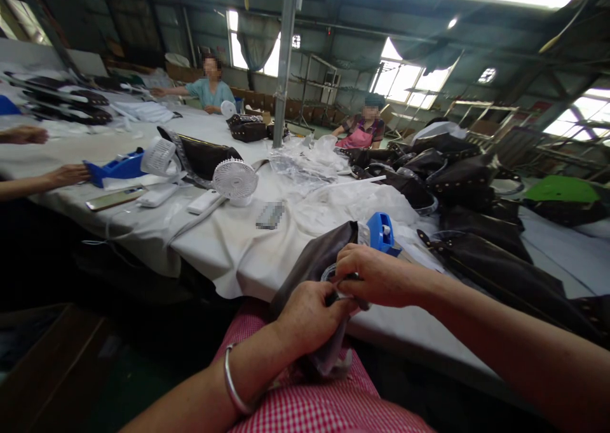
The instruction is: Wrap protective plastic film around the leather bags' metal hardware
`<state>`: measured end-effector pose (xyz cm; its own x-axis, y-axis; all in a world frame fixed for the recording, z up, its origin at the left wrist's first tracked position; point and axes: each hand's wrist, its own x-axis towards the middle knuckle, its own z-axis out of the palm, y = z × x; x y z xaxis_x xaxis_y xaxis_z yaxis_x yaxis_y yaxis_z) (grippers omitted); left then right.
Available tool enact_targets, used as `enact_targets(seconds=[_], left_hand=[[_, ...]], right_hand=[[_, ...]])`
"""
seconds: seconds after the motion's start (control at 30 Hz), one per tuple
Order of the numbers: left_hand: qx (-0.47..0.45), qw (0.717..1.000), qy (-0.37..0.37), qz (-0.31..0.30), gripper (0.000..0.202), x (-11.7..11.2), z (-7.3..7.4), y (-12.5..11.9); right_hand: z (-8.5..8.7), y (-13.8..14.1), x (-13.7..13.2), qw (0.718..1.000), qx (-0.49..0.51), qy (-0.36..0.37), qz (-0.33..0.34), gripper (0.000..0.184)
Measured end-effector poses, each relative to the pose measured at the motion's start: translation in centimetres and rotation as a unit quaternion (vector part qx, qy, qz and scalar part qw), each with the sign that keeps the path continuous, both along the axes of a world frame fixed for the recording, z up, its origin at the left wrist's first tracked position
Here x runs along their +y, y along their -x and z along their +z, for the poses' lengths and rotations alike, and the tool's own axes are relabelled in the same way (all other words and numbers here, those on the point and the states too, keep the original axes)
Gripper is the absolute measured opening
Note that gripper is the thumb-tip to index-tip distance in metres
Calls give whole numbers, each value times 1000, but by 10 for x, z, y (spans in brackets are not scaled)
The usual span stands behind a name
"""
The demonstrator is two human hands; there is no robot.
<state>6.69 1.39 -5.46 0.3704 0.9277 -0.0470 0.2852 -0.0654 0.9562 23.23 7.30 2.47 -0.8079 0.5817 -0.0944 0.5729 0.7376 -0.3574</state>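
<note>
A dark brown leather bag [317, 258] hangs off the front edge of the white-covered table [229, 242] onto my lap. My left hand [309, 319], with a silver bangle on the wrist, is closed on the bag's lower part. My right hand [376, 274] is closed in a pinch just above it, gripping a small dark part at the bag's edge. What sits between the fingers is too small to name. A blue tape dispenser [382, 232] stands right behind my right hand.
Two small white fans [235, 179] and a phone [115, 198] lie at the left. Clear plastic bags [305, 163] sit mid-table; several dark bags [457, 185] are piled at the right. Another person's hand [67, 176] rests at left; two people sit at the far side.
</note>
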Motion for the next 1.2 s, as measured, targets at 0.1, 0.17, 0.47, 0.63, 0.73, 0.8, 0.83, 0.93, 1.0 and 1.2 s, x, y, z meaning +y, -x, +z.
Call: enact_targets(seconds=[0.1, 0.17, 0.47, 0.63, 0.73, 0.8, 0.83, 0.93, 1.0, 1.2], left_hand=[[8, 1000, 12, -4, 43, 1, -3, 0], [16, 1000, 15, -5, 42, 2, -4, 0], [19, 1000, 12, 13, 40, 9, -9, 4], [-43, 997, 68, -3, 40, 15, -8, 6], [-78, 991, 106, -22, 35, 18, -6, 11], [-101, 986, 124, -41, 27, 19, -4, 16], [-108, 984, 131, -50, 25, 20, -3, 18], [-111, 982, 141, -51, 24, 22, -1, 21], [-103, 986, 128, -37, 30, 22, -1, 20], [-82, 985, 148, -25, 38, 21, -1, 17]], right_hand=[[-1, 4, -3, 1000, -5, -1, -1, 21], [-3, 6, -5, 1000, -3, -15, 2, 23], [-4, -11, -11, 988, 37, -90, 119, 9], [-8, -22, -16, 972, -3, -184, 145, 27], [-16, -25, -13, 960, 12, -232, 154, 20], [-18, -26, -10, 956, 21, -248, 159, 18], [-18, -26, -8, 954, 25, -252, 163, 18], [-18, -26, -4, 950, 26, -261, 168, 19], [-20, -26, -3, 948, 29, -270, 165, 20], [-21, -39, -6, 954, 101, -261, 104, 31]])
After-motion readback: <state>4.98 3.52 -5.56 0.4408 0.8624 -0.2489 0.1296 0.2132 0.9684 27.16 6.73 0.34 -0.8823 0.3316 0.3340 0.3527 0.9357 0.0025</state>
